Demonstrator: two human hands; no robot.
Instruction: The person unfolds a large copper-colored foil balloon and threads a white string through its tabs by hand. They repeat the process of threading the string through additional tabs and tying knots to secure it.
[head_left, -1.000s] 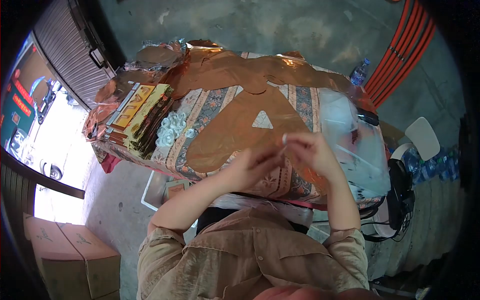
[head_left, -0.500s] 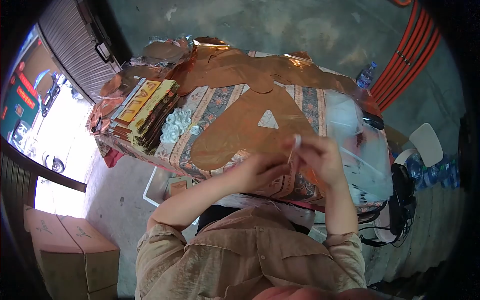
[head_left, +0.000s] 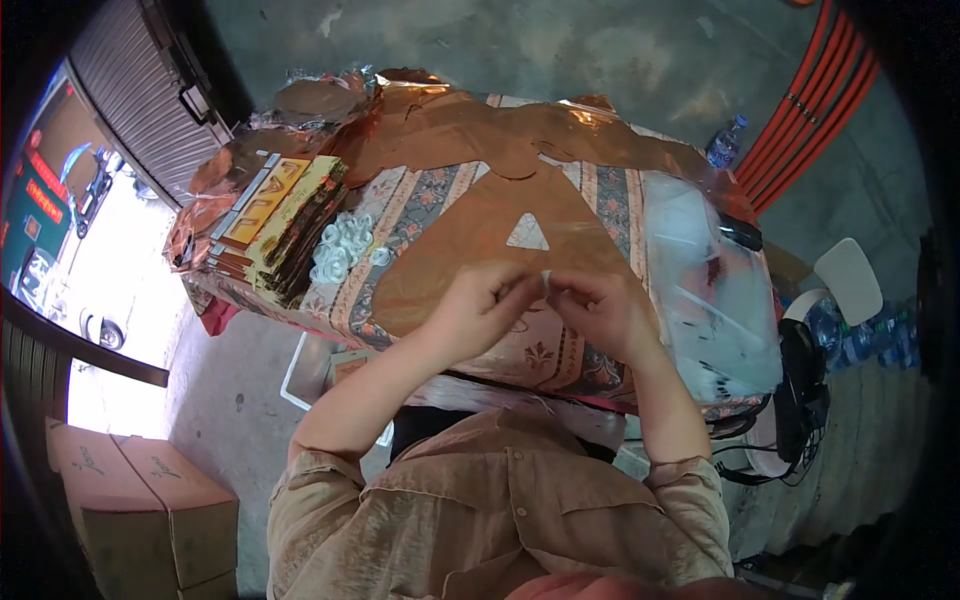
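My left hand [head_left: 490, 308] and my right hand [head_left: 608, 312] meet above the near part of the table. Both are closed in a pinch, fingertips close together around a small white strip [head_left: 546, 282] whose kind is too small to make out. Below and beyond them lies a large brown sheet [head_left: 460, 240] with a triangular cutout, through which a pale surface shows. A pile of coiled white bundles [head_left: 340, 248] sits left of the sheet, with one small white coil [head_left: 380, 257] apart from the pile.
A stack of printed yellow and brown pieces [head_left: 280, 220] stands at the table's left. More brown foil sheets [head_left: 450, 130] cover the far side. Clear plastic sheets [head_left: 700, 290] lie at right, near a water bottle [head_left: 725, 143]. Cardboard boxes [head_left: 140, 500] stand on the floor at left.
My hands have come together and up a little over the brown sheet. The white strip, previously up at my right fingers, is now between both hands' fingertips.
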